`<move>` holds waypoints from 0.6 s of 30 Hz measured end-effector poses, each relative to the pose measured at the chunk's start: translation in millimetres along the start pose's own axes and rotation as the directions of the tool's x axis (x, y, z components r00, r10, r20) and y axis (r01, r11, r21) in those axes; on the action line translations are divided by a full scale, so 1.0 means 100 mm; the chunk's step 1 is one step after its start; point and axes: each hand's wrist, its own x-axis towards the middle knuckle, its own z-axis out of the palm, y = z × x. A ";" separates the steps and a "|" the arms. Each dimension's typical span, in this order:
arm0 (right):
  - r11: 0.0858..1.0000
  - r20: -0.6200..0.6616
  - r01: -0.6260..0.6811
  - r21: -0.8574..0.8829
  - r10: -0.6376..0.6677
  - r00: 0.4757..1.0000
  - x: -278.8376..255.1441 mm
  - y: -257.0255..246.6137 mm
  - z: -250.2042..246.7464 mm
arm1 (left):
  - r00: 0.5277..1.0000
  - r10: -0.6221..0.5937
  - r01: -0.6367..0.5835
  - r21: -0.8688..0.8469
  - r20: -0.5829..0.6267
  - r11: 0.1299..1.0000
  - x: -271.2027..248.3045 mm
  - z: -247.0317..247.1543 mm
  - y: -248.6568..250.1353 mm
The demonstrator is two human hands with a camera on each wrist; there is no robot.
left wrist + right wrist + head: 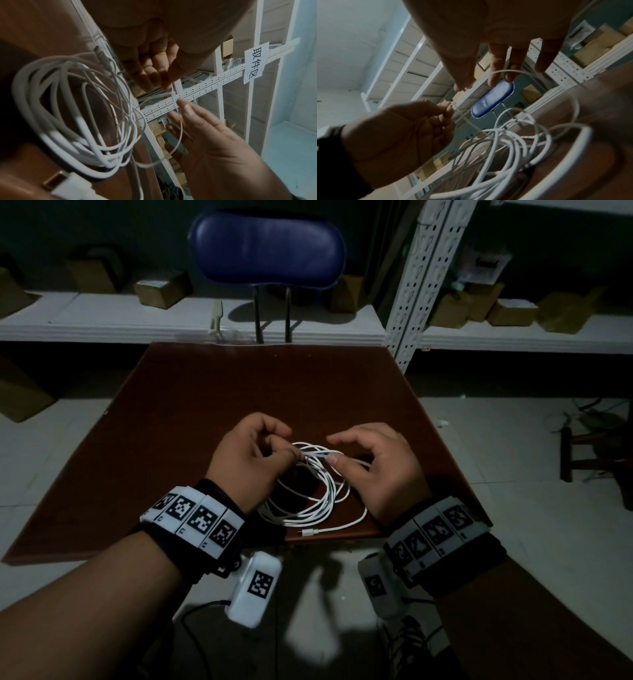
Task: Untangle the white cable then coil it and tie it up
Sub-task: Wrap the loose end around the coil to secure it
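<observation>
The white cable [308,494] lies in loose overlapping loops on the brown table [274,392], near its front edge, with one plug [310,531] pointing left and a gold-tipped plug [53,181] close to the left wrist camera. My left hand [289,446] pinches a thin pale strand [464,117], seemingly a clear tie, at the top of the loops. My right hand [334,450] hovers opposite with relaxed, spread fingers [494,67]. A thin loop [505,71] runs across them, and the thumb tip touches the top of the bundle.
A blue chair [267,251] stands behind the table's far edge. A white perforated shelf post [421,285] rises at the back right. Cardboard boxes [161,290] sit on the low white shelf. The table's far half is bare wood.
</observation>
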 end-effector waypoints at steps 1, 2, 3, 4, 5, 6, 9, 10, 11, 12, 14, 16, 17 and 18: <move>1.000 0.014 0.009 0.003 -0.009 1.000 0.00 -0.03 0.02 | 1.000 0.014 -0.014 -0.003 -0.010 1.000 0.00 0.01 0.00; 1.000 0.026 0.011 0.001 -0.011 1.000 0.00 -0.04 0.04 | 1.000 0.026 -0.026 -0.008 -0.014 1.000 0.00 0.01 0.00; 1.000 0.035 0.013 -0.007 -0.013 0.999 0.00 -0.06 0.05 | 0.999 0.034 -0.034 -0.014 -0.012 0.999 0.00 0.01 0.00; 1.000 0.044 0.014 -0.019 -0.013 0.999 0.00 -0.07 0.06 | 0.999 0.040 -0.040 -0.016 -0.004 0.999 -0.01 0.02 0.01; 1.000 0.055 0.015 -0.027 -0.014 0.998 0.00 -0.09 0.07 | 0.999 0.048 -0.047 -0.013 0.008 0.999 -0.01 0.02 0.01; 0.999 0.067 0.011 -0.035 -0.009 0.998 -0.01 -0.10 0.07 | 0.999 0.050 -0.050 -0.011 0.018 0.999 -0.02 0.01 0.01; 0.999 0.091 0.001 -0.053 0.004 0.996 0.00 -0.11 0.09 | 0.998 0.052 -0.051 -0.034 0.041 0.998 -0.06 0.00 0.03; 0.998 0.091 0.006 -0.063 0.000 0.996 -0.01 -0.12 0.10 | 0.997 0.056 -0.055 -0.037 0.047 0.998 -0.07 0.00 0.05; 0.997 0.090 0.012 -0.077 -0.005 0.996 -0.01 -0.12 0.11 | 0.997 0.059 -0.058 -0.027 0.046 0.998 -0.08 -0.01 0.06; 0.995 0.092 0.014 -0.096 -0.006 0.996 0.00 -0.11 0.11 | 0.997 0.066 -0.066 -0.012 0.038 0.998 -0.08 -0.01 0.06; 0.992 0.089 -0.015 -0.123 0.026 0.996 0.00 -0.08 0.12 | 0.998 0.064 -0.064 0.012 -0.005 0.998 -0.07 -0.05 0.07; 0.992 0.069 -0.069 -0.110 0.077 0.995 0.03 0.00 0.12 | 0.998 0.021 -0.021 -0.014 -0.053 1.000 -0.03 -0.10 0.08; 0.991 0.052 -0.094 -0.092 0.099 0.994 0.04 0.04 0.12 | 0.996 -0.007 0.005 -0.027 -0.084 1.000 -0.01 -0.15 0.10; 0.990 0.040 -0.122 -0.064 0.125 0.991 0.06 0.09 0.13 | 0.993 -0.038 0.033 -0.043 -0.115 0.999 0.01 -0.20 0.11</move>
